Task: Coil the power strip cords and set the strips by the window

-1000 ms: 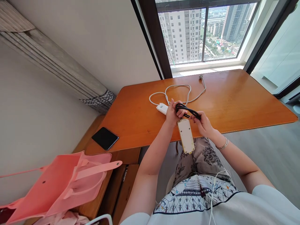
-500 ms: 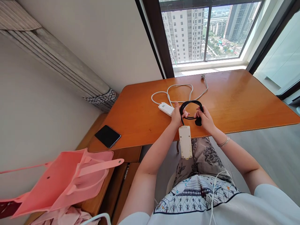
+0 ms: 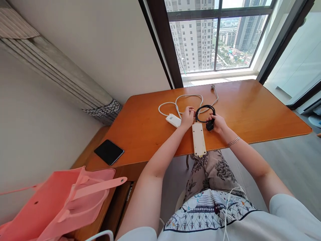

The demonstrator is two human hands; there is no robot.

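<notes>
A coil of black cable [image 3: 206, 106] is held over the table between my two hands. My right hand [image 3: 217, 124] is closed on the right side of the coil, beside its black plug [image 3: 209, 125]. At the coil's left side, my left hand [image 3: 188, 117] has its fingers bent against the cable; their tips are partly hidden. From the coil the cable runs down to a cream power strip [image 3: 199, 139], its screwed underside up, its near end past the table's front edge. Left of my left hand lies a white power strip [image 3: 173, 120] with a loose white cord [image 3: 189, 95].
A dark phone or tablet [image 3: 109, 152] lies at the left of the wooden table [image 3: 258, 113]. The white cord's plug [image 3: 213, 86] is near the back edge, below the window. A pink bag [image 3: 67, 197] stands at the lower left.
The cream power strip has risen from hanging below the table edge to mostly over the tabletop. My left hand has turned, its thumb no longer pointing up. The view has shifted slightly.
</notes>
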